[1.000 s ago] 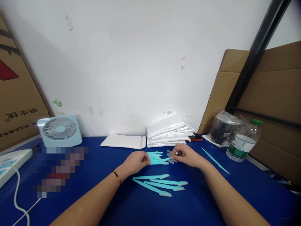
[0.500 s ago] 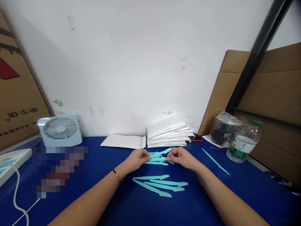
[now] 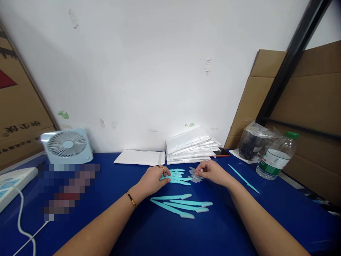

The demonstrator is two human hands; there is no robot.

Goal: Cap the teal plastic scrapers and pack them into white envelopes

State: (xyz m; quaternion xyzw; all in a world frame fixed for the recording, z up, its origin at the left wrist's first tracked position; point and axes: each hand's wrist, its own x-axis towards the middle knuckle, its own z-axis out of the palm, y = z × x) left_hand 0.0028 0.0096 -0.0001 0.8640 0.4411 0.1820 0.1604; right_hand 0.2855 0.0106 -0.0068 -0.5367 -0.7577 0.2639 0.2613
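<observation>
Several turquoise eyebrow razors [image 3: 177,174] lie in a bunch beside my left hand [image 3: 157,177]. That hand rests over their handle ends, thumb and forefinger apart, and partly hides them. My right hand [image 3: 208,171] is at a small heap of clear plastic blade caps [image 3: 195,176], just right of the razors. Its fingertips are pinched on what looks like one clear cap. Nearer to me, several more razors [image 3: 183,204] lie fanned out, their pale blade ends pointing right. A single razor [image 3: 243,179] lies apart on the right.
Blue table [image 3: 165,238]. Along the wall are a white padded envelope [image 3: 140,157], a stack of such envelopes [image 3: 189,145] and a phone [image 3: 221,153]. A fan [image 3: 66,145] and cable [image 3: 20,220] are left; a bottle [image 3: 275,160] and bagged dark item [image 3: 250,144] are right.
The razor held between both hands now lies in the far bunch, and my left fingers have parted. My right hand has shifted slightly right, uncovering the clear caps. The view has tilted a little.
</observation>
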